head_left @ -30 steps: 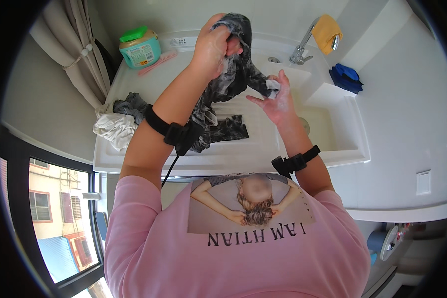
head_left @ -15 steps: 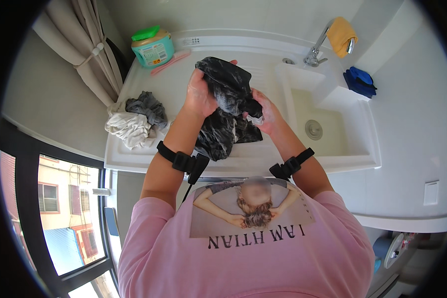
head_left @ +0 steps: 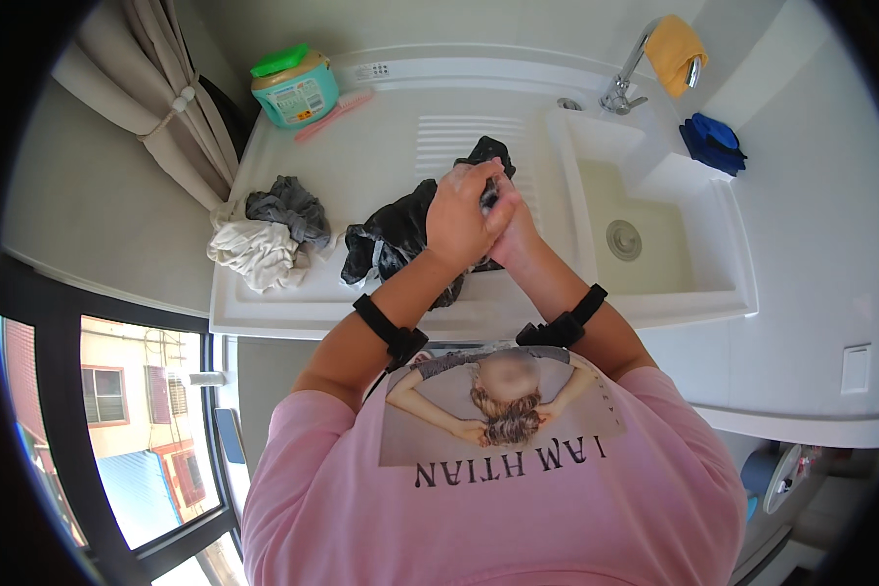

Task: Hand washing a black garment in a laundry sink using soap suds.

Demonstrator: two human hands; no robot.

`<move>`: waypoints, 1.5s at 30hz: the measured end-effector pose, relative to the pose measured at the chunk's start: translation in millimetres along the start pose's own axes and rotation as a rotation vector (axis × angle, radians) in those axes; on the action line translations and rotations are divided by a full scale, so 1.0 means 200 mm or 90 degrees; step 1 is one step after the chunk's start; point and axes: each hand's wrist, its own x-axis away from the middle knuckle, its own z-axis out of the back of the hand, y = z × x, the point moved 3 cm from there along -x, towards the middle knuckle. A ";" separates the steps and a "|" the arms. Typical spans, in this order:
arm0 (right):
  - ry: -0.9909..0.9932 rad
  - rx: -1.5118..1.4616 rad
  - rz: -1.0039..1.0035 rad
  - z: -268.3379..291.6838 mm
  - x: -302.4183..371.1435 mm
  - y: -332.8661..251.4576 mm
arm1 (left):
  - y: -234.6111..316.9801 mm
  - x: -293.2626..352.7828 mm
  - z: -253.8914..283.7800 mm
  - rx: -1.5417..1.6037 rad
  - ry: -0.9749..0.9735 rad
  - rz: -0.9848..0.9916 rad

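A wet black garment with white suds on it lies bunched on the white laundry sink's ribbed washboard area. My left hand is closed over part of it, fingers pointing right. Pressed against it from the right, my right hand grips the same cloth, and the two hands meet with a soapy fold squeezed between them. One end of the garment sticks out beyond my fingers; the rest spreads to the left and under my wrists. My left hand hides some of the right hand's fingers.
White cloth and grey cloth lie heaped at the left. Behind them are a pink brush and a teal tub with a green lid. On the right are the basin, faucet, yellow cloth and folded blue cloth.
My hands have come together and the raised part of the garment is now bunched between them. The lower part has spread further left on the counter.
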 end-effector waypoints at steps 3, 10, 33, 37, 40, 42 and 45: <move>0.073 0.106 0.006 -0.18 0.11 -0.06 | -0.12 -0.02 0.00 0.084 0.098 0.056; 0.089 0.031 0.031 -0.09 0.06 -0.29 | -0.13 0.07 0.03 0.011 -0.121 0.094; -0.041 0.218 0.054 -0.06 0.09 -0.10 | -0.02 0.00 -0.06 0.009 -0.068 0.004; 0.120 0.393 -0.093 -0.08 0.19 -0.11 | -0.29 -0.08 -0.02 0.254 -0.110 0.292; 0.122 0.404 0.011 -0.12 0.14 -0.16 | -0.30 -0.06 -0.04 0.450 -0.084 0.333; 0.111 0.412 0.049 -0.08 0.09 -0.20 | -0.22 -0.03 -0.06 0.782 -0.129 0.461; 0.186 0.245 -0.039 -0.02 0.07 -0.24 | -0.24 0.03 -0.07 0.772 -0.132 0.472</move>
